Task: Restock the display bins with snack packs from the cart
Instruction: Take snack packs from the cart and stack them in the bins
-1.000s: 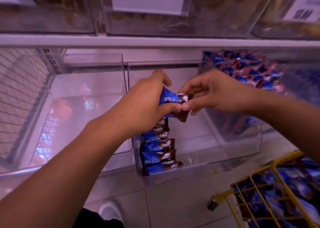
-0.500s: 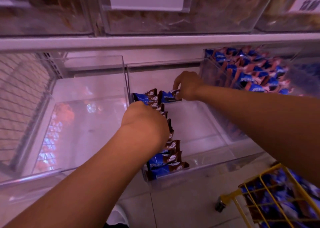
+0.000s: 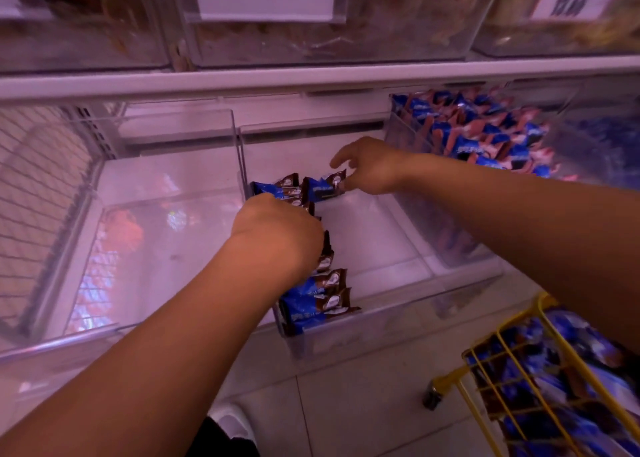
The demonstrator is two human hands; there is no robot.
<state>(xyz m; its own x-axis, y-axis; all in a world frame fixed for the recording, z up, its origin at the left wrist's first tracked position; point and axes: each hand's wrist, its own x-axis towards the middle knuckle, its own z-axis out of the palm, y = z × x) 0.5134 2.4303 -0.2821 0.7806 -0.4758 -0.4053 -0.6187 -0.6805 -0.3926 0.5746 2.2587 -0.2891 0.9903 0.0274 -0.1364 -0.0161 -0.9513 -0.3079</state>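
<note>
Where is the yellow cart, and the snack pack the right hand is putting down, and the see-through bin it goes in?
cart (image 3: pixel 498 344), head view, on its yellow wire rim.
snack pack (image 3: pixel 323 189), head view, on the blue middle of the wrapper.
bin (image 3: pixel 388 321), head view, on its clear front wall.

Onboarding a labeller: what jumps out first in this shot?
Two bare arms reach into a clear middle bin: the left hand presses on a row of blue snack packs along its left wall, and the right hand pinches one pack at the back. A yellow cart of packs sits bottom right.
</note>
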